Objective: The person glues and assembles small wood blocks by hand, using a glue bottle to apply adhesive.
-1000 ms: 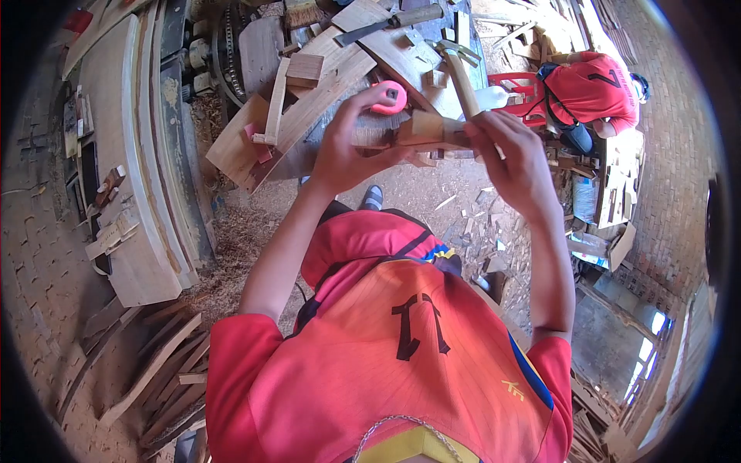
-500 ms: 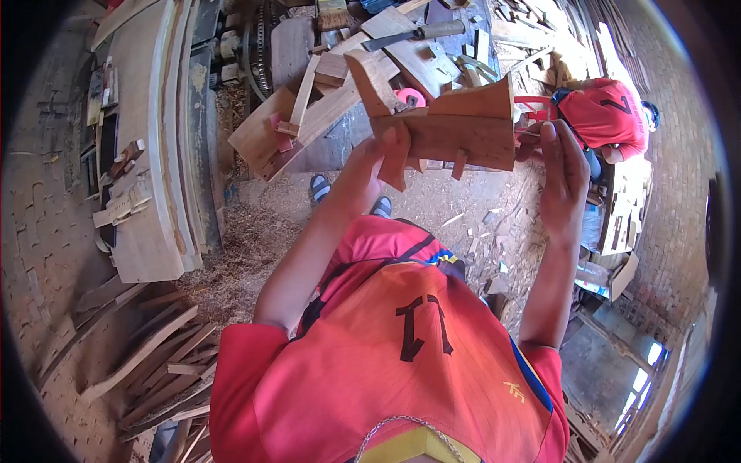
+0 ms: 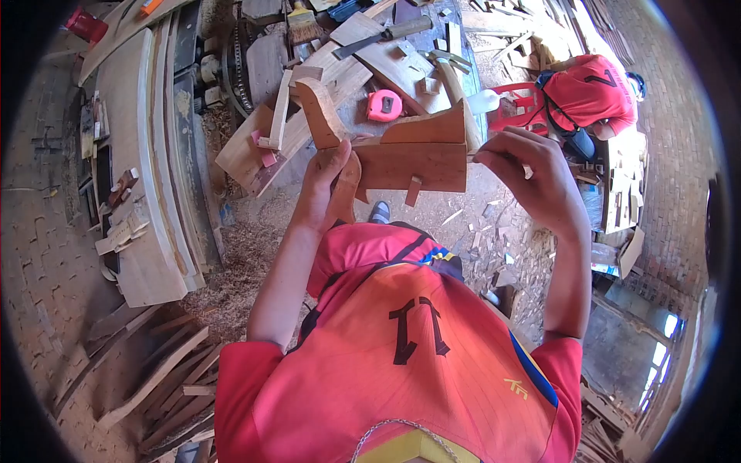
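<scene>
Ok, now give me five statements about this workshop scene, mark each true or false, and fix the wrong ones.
1. The left hand holds the wooden assembly. True.
2. The right hand is wrapped around the claw hammer. False: the hammer lies unheld beyond the assembly, and the right hand is by the assembly's end.
3. The tape measure is blue. False: its case is pink.
4. Another person in a red shirt is at the right of the view. True.
5. The paintbrush is nearer the left hand than the tape measure is. False: the paintbrush is farther off, near the top of the view.
</scene>
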Tool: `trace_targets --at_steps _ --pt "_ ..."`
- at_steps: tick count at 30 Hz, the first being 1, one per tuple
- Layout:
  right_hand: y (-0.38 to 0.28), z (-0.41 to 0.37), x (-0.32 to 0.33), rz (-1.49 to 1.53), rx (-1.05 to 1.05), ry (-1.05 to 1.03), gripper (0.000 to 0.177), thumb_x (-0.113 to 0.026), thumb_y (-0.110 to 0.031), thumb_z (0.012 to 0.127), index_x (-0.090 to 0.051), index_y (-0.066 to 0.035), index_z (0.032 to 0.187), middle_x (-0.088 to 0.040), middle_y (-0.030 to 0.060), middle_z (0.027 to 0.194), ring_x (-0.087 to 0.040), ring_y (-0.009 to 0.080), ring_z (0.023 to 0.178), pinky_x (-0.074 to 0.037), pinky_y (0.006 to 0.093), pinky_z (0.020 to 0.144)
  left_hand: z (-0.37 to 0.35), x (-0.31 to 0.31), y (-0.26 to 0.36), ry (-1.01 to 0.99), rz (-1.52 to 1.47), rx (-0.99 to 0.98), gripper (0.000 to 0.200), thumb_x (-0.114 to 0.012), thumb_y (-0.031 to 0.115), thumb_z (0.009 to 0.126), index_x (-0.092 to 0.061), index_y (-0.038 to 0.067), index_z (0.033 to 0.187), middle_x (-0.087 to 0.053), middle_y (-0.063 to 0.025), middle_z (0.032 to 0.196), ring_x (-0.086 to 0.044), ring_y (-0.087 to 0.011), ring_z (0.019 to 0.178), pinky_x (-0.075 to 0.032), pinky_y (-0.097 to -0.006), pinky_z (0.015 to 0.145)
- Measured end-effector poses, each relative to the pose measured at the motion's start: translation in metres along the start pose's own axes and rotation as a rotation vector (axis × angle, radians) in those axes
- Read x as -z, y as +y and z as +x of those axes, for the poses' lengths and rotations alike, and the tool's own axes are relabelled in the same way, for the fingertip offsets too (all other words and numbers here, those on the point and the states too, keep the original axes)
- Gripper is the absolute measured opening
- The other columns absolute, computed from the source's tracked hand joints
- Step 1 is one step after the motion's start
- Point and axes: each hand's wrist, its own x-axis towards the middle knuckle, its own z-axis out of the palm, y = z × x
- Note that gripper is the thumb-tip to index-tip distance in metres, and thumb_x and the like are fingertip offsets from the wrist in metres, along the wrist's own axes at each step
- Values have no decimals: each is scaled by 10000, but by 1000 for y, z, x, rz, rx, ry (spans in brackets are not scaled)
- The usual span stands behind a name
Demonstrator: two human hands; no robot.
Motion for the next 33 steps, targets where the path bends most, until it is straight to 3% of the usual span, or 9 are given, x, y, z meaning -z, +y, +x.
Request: trace_targets --at_steps 3,6,9,12,18,21,25,33 --pt "-4 0 -1 -3 -40 -55 141 -682 -112 985 -711 19 1029 -681 164 868 -656 323 721 -504 409 671 1 9 3 -137 31 -3 450 -741 375 1006 -669 34 1290 -691 4 1089 -656 -69 955 -530 -247 839" --pt "10 2 -13 -58 2 -37 139 -652 -106 993 -707 14 1035 -699 176 896 -677 375 777 -516 452 709 4 21 0 -141 137 -73 521 -730 379 1008 -619 7 1354 -700 -46 1187 -673 -132 1091 -530 -305 970" --pt "25 2 -29 -59 -3 -16 145 -633 -107 997 -706 10 1042 -706 183 915 -684 403 819 -520 479 743 -1 11 13 -138 239 -172 527 -787 319 973 -622 6 1364 -708 -30 1174 -678 -107 1034 -545 -283 918" --pt "35 1 -41 -64 -51 -9 159 -622 -129 1003 -707 -1 1043 -713 188 930 -688 411 848 -521 492 774 -5 0 17 -108 278 -239 466 -818 316 954 -660 5 1263 -692 -11 1098 -658 -82 982 -543 -261 882" --pt "11 -2 -22 191 -186 -184 180 -619 -166 1023 -702 -6 1028 -690 148 858 -660 298 749 -499 405 704 -1 20 20 -93 130 -71 537 -838 373 924 -658 15 1281 -699 -20 1102 -674 -90 972 -557 -265 872" --pt "-1 -6 -17 329 -193 -255 176 -577 -126 1042 -686 7 1003 -615 33 840 -539 82 782 -439 286 682 1 30 22 -144 77 -52 585 -826 421 921 -653 4 1292 -706 -35 1118 -690 -105 986 -572 -280 869" --pt "-13 -8 -14 325 -18 -246 182 -584 -130 1043 -684 16 997 -659 55 870 -592 137 803 -472 317 734 7 41 21 -271 2 31 637 -745 446 979 -586 -37 1362 -699 -107 1206 -699 -160 1082 -575 -326 926" --pt "-12 -10 -22 437 12 -261 195 -610 -145 1047 -691 22 988 -689 87 889 -637 188 821 -484 338 752 5 38 8 -339 -94 29 577 -638 406 1046 -521 -37 1397 -663 -166 1304 -662 -231 1192 -543 -369 1002"
